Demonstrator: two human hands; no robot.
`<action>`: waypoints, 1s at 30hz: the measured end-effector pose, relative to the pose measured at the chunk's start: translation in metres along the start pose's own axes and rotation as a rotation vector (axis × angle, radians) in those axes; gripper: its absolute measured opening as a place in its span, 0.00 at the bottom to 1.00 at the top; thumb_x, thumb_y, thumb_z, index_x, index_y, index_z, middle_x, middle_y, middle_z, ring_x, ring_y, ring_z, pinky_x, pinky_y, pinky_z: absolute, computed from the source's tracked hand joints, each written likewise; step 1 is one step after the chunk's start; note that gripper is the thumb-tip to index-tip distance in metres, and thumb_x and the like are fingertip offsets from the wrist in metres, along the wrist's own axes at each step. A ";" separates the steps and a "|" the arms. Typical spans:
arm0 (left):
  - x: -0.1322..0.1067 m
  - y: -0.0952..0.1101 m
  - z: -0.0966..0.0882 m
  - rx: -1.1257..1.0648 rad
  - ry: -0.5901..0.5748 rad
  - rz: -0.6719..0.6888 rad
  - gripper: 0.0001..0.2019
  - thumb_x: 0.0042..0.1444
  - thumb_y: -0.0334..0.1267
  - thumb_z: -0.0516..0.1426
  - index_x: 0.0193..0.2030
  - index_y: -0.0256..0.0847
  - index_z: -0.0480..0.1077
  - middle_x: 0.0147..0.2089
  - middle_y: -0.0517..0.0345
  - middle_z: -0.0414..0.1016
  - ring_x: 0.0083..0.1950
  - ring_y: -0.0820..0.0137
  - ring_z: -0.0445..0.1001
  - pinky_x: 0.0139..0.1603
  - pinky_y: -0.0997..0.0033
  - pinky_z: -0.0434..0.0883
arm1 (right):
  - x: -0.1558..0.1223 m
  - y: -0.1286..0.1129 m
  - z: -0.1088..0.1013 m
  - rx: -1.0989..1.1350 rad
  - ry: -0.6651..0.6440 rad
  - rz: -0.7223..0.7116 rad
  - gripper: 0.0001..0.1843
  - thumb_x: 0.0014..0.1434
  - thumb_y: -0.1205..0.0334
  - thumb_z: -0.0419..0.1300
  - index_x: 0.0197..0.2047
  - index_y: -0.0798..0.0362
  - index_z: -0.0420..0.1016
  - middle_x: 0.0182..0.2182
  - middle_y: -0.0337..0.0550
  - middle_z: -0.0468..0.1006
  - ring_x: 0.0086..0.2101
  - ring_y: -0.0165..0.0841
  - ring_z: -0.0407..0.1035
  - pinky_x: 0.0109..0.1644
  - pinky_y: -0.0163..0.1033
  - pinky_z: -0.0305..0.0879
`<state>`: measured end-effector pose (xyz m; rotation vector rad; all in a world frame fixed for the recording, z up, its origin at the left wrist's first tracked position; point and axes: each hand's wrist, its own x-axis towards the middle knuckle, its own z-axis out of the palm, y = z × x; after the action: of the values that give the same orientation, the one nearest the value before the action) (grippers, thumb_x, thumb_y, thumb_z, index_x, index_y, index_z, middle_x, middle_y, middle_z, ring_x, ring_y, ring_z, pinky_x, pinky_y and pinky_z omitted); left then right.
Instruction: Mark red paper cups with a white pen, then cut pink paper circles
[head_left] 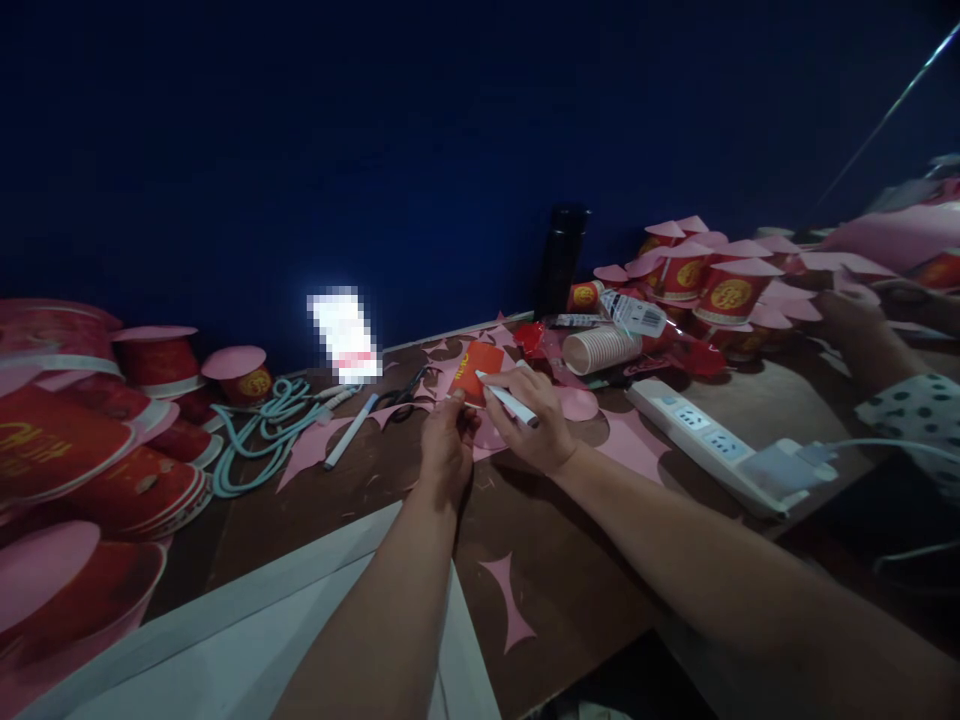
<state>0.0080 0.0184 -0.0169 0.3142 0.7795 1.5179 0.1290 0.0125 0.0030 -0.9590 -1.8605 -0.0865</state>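
Observation:
A red paper cup [486, 362] with yellow lettering is held at its near edge by my left hand [448, 440], fingers closed on it. My right hand [534, 415] grips a white marker [514, 405], its tip at or very near the cup's right side; whether it touches, I cannot tell. Pink paper scraps [630, 440] with curved cutouts lie under and around both hands. Left of my left hand are black-handled scissors [409, 400] and a second marker [351, 432].
Red cups with pink discs stand at left [157, 360] and back right [724, 290]. A power strip [697, 430], stacked paper cups [600, 348], dark bottle [562, 260], coiled cable [251, 450] and blurred bright screen [345, 335] surround the hands. Another person's hand [844, 320] is at right.

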 end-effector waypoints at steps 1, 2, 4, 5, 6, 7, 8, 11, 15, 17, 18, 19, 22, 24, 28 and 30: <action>0.000 0.000 0.000 0.000 0.000 0.000 0.10 0.42 0.33 0.64 0.31 0.34 0.69 0.23 0.63 0.69 0.23 0.81 0.67 0.27 0.80 0.63 | 0.000 0.000 0.000 -0.001 0.004 0.000 0.09 0.59 0.64 0.56 0.44 0.50 0.71 0.39 0.44 0.77 0.41 0.36 0.69 0.47 0.44 0.61; 0.000 0.000 0.000 -0.001 -0.002 -0.002 0.10 0.42 0.33 0.64 0.31 0.34 0.69 0.23 0.63 0.69 0.24 0.81 0.67 0.27 0.80 0.63 | 0.000 0.000 0.000 -0.002 0.008 0.000 0.09 0.59 0.64 0.56 0.44 0.50 0.71 0.39 0.44 0.77 0.41 0.36 0.69 0.47 0.44 0.61; 0.000 0.000 0.000 -0.005 -0.002 -0.002 0.09 0.43 0.32 0.64 0.31 0.34 0.69 0.23 0.63 0.69 0.23 0.81 0.67 0.27 0.80 0.64 | 0.000 0.001 0.000 -0.004 0.010 0.002 0.09 0.59 0.64 0.56 0.44 0.50 0.71 0.39 0.44 0.77 0.41 0.37 0.69 0.47 0.45 0.61; 0.000 0.001 0.001 -0.007 -0.001 -0.003 0.09 0.43 0.32 0.64 0.31 0.34 0.69 0.23 0.63 0.69 0.23 0.81 0.67 0.27 0.80 0.64 | 0.000 0.001 0.000 -0.006 0.012 0.003 0.10 0.59 0.64 0.56 0.45 0.50 0.71 0.39 0.44 0.77 0.41 0.37 0.69 0.48 0.45 0.61; -0.001 0.001 0.001 -0.008 0.001 -0.004 0.09 0.43 0.32 0.64 0.31 0.34 0.69 0.23 0.63 0.69 0.23 0.81 0.67 0.27 0.80 0.64 | 0.000 0.001 0.000 -0.008 0.013 0.004 0.10 0.59 0.64 0.56 0.45 0.50 0.71 0.40 0.44 0.77 0.41 0.37 0.69 0.48 0.45 0.61; -0.001 0.001 0.001 -0.010 0.003 -0.006 0.09 0.43 0.32 0.64 0.31 0.34 0.69 0.23 0.63 0.69 0.23 0.81 0.67 0.27 0.80 0.64 | 0.000 0.001 0.000 -0.009 0.012 0.004 0.10 0.59 0.64 0.56 0.45 0.50 0.71 0.40 0.44 0.77 0.41 0.37 0.69 0.48 0.45 0.61; -0.001 0.001 0.001 -0.015 0.003 -0.005 0.08 0.43 0.32 0.63 0.31 0.34 0.69 0.23 0.63 0.69 0.23 0.81 0.67 0.27 0.80 0.64 | 0.000 0.001 0.000 -0.010 0.010 0.005 0.10 0.59 0.64 0.56 0.45 0.50 0.70 0.40 0.44 0.77 0.41 0.37 0.69 0.48 0.45 0.61; -0.001 0.002 0.001 -0.041 -0.002 0.003 0.08 0.43 0.31 0.64 0.31 0.34 0.70 0.23 0.63 0.69 0.23 0.81 0.67 0.27 0.80 0.64 | 0.000 0.000 0.000 -0.012 0.011 0.008 0.10 0.59 0.64 0.56 0.45 0.50 0.70 0.40 0.44 0.77 0.41 0.37 0.69 0.47 0.45 0.61; -0.001 0.002 0.002 -0.075 0.005 0.003 0.09 0.42 0.31 0.64 0.30 0.34 0.70 0.24 0.63 0.69 0.23 0.81 0.67 0.27 0.81 0.64 | 0.000 0.000 0.000 -0.011 0.013 0.000 0.09 0.59 0.65 0.56 0.45 0.50 0.70 0.40 0.44 0.77 0.40 0.36 0.70 0.47 0.44 0.61; -0.001 0.003 0.003 -0.085 0.012 -0.003 0.08 0.42 0.31 0.64 0.30 0.35 0.70 0.24 0.63 0.69 0.23 0.81 0.67 0.27 0.81 0.65 | 0.000 0.000 0.000 -0.012 0.010 -0.005 0.09 0.59 0.65 0.56 0.44 0.50 0.70 0.40 0.44 0.77 0.40 0.36 0.70 0.47 0.44 0.61; -0.001 0.003 0.003 -0.088 0.017 -0.008 0.08 0.42 0.31 0.64 0.30 0.35 0.70 0.23 0.64 0.69 0.23 0.81 0.66 0.27 0.81 0.65 | 0.000 0.000 0.000 -0.013 0.009 -0.006 0.09 0.59 0.65 0.56 0.45 0.50 0.70 0.40 0.44 0.77 0.40 0.36 0.70 0.47 0.45 0.61; -0.002 0.004 0.003 -0.091 0.022 -0.009 0.08 0.42 0.30 0.64 0.30 0.35 0.69 0.23 0.64 0.69 0.23 0.82 0.66 0.27 0.81 0.65 | 0.000 0.000 0.000 -0.014 0.007 -0.006 0.09 0.59 0.65 0.56 0.45 0.50 0.70 0.40 0.44 0.77 0.41 0.37 0.70 0.48 0.45 0.61; -0.002 0.005 0.004 -0.102 0.027 -0.011 0.06 0.44 0.30 0.63 0.29 0.35 0.69 0.23 0.64 0.69 0.23 0.82 0.66 0.27 0.81 0.64 | 0.000 0.000 -0.001 -0.019 -0.002 -0.007 0.09 0.59 0.64 0.56 0.45 0.50 0.70 0.40 0.44 0.77 0.40 0.36 0.70 0.47 0.44 0.61; -0.002 0.005 0.004 -0.110 0.019 -0.012 0.05 0.45 0.29 0.62 0.29 0.35 0.70 0.22 0.64 0.69 0.23 0.82 0.66 0.27 0.81 0.65 | 0.000 0.000 0.000 -0.020 -0.001 -0.010 0.09 0.59 0.64 0.55 0.44 0.51 0.70 0.39 0.44 0.77 0.40 0.36 0.70 0.47 0.44 0.61; -0.002 0.005 0.003 -0.123 0.006 -0.018 0.06 0.45 0.30 0.62 0.29 0.35 0.69 0.23 0.64 0.69 0.23 0.82 0.66 0.27 0.80 0.65 | -0.001 -0.001 0.000 -0.018 -0.002 -0.017 0.09 0.60 0.64 0.55 0.44 0.51 0.70 0.39 0.44 0.77 0.40 0.36 0.70 0.46 0.43 0.61; -0.001 0.005 0.003 -0.129 0.003 -0.022 0.06 0.45 0.30 0.62 0.30 0.35 0.69 0.24 0.64 0.70 0.23 0.82 0.66 0.28 0.80 0.65 | -0.001 -0.001 0.000 -0.019 -0.006 -0.023 0.09 0.60 0.64 0.55 0.44 0.51 0.70 0.38 0.44 0.77 0.40 0.36 0.70 0.46 0.43 0.61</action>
<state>0.0063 0.0184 -0.0115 0.2065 0.6821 1.5404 0.1283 0.0115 0.0026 -0.9524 -1.8792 -0.1153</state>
